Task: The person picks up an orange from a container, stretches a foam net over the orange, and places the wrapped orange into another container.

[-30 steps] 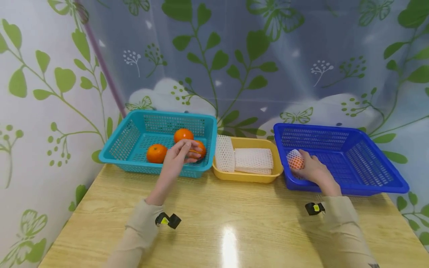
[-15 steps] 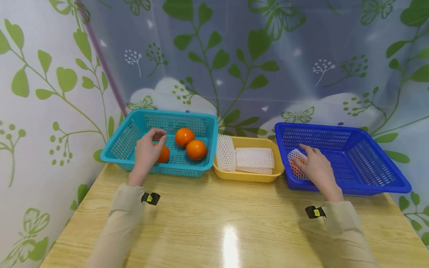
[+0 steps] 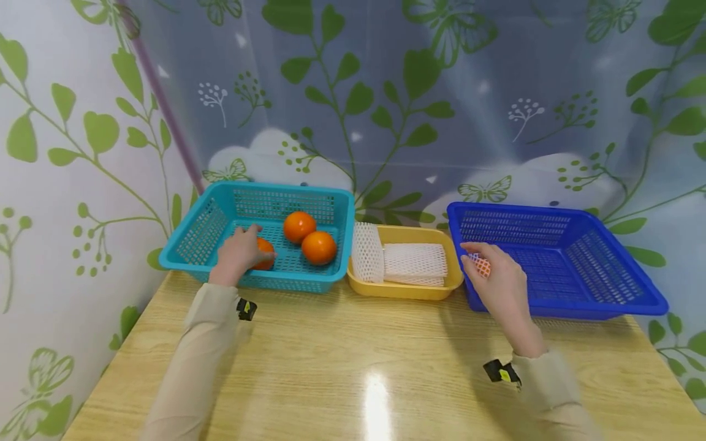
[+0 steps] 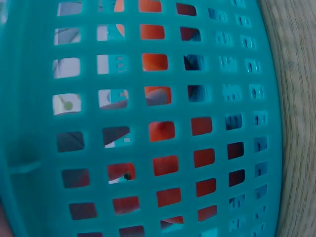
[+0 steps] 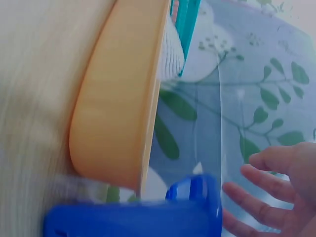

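Observation:
In the head view my left hand (image 3: 236,252) is in the teal basket (image 3: 256,280), spread about an orange (image 3: 265,252), its thumb in front of the fruit. How firmly it touches cannot be seen. Two more oranges, one behind (image 3: 299,227) and one in front (image 3: 319,248), lie to its right. My right hand (image 3: 501,285) is above the near left corner of the blue basket (image 3: 595,309), fingers and thumb apart. Past it shows an orange in a white foam net (image 3: 480,264), partly hidden. The right wrist view shows these fingers (image 5: 266,202) holding nothing.
Between the baskets stands a yellow tray (image 3: 405,289) with white foam net sleeves (image 3: 416,262). All three containers stand in a row at the back of the wooden table (image 3: 342,355). Behind them hangs a leaf-patterned curtain (image 3: 386,92).
My left hand has moved left from the right-hand oranges, then lowered about the left orange. My right hand has let go of the net-wrapped orange and drawn back towards me.

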A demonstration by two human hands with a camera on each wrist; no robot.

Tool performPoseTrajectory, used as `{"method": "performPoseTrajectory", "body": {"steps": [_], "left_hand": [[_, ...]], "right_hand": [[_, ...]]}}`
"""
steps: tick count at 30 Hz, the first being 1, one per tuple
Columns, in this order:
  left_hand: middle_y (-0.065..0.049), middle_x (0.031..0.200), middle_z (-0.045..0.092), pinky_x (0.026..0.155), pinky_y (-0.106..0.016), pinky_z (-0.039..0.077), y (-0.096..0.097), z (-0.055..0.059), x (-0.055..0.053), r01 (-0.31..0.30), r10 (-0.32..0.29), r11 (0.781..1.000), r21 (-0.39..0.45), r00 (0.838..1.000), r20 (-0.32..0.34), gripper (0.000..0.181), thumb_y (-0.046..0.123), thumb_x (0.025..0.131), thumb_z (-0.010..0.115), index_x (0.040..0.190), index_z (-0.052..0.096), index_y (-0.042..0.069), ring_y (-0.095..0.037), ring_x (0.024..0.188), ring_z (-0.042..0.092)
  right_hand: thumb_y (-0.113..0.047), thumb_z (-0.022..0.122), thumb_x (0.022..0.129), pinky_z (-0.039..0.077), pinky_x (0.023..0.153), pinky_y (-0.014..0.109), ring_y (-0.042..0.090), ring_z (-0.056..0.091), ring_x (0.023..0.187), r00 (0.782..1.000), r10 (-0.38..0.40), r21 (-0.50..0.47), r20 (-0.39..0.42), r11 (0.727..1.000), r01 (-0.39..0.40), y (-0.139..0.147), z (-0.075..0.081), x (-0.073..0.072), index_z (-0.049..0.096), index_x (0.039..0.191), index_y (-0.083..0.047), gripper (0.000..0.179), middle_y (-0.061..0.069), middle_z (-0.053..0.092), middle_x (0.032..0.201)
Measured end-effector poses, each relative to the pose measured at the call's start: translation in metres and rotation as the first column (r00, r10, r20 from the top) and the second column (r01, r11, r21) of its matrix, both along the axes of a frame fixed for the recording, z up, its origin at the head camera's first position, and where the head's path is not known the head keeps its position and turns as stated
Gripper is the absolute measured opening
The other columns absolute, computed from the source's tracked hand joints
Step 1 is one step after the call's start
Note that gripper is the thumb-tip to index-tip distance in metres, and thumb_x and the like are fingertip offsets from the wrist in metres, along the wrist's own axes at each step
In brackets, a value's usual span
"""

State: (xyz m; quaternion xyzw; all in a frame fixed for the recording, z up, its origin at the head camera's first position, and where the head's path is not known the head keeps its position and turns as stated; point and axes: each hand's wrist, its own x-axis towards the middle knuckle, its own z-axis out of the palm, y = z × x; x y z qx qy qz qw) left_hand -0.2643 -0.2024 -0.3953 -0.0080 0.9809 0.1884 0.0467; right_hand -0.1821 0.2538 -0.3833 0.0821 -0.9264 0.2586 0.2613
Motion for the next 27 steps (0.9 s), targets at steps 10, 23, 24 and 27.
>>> {"method": "performPoseTrajectory", "body": {"steps": [10,23,24,27], "left_hand": [[-0.034,0.122,0.058,0.077,-0.055,0.053,-0.002,-0.002,-0.002,-0.013,0.014,1.0,0.011,0.998,-0.056,0.068,0.035,0.09,0.073,0.141,0.049,-0.004,-0.047,0.1,0.06],[-0.024,0.132,0.054,0.089,-0.06,0.047,0.044,0.023,0.018,0.064,0.071,0.933,0.354,0.932,-0.356,0.07,0.05,0.096,0.065,0.143,0.044,0.003,-0.04,0.11,0.057],[-0.023,0.133,0.054,0.088,-0.059,0.048,0.05,0.025,0.021,0.087,0.064,0.922,0.377,0.926,-0.371,0.07,0.049,0.096,0.065,0.144,0.043,0.004,-0.039,0.11,0.057],[-0.022,0.135,0.052,0.086,-0.058,0.052,0.068,0.031,0.03,0.142,0.042,0.905,0.4,0.908,-0.417,0.071,0.046,0.095,0.068,0.147,0.042,0.006,-0.039,0.109,0.059]], "right_hand": [[-0.004,0.074,0.091,0.057,0.069,0.044,0.03,0.07,0.087,0.977,0.15,-0.015,-0.152,0.988,-0.154,-0.031,-0.012,0.012,0.076,0.106,-0.005,0.015,0.012,0.076,0.101],[-0.008,0.074,0.093,0.06,0.073,0.042,0.023,0.072,0.089,0.957,0.27,-0.093,-0.103,0.956,-0.279,-0.074,-0.025,0.024,0.077,0.108,-0.01,0.015,0.005,0.076,0.1],[-0.009,0.074,0.093,0.06,0.073,0.042,0.022,0.072,0.089,0.956,0.279,-0.103,-0.094,0.952,-0.288,-0.077,-0.026,0.025,0.077,0.108,-0.01,0.016,0.004,0.076,0.099],[-0.012,0.073,0.094,0.06,0.075,0.041,0.02,0.072,0.09,0.952,0.3,-0.135,-0.053,0.943,-0.305,-0.085,-0.028,0.026,0.076,0.112,-0.01,0.018,0.003,0.076,0.099]]}}
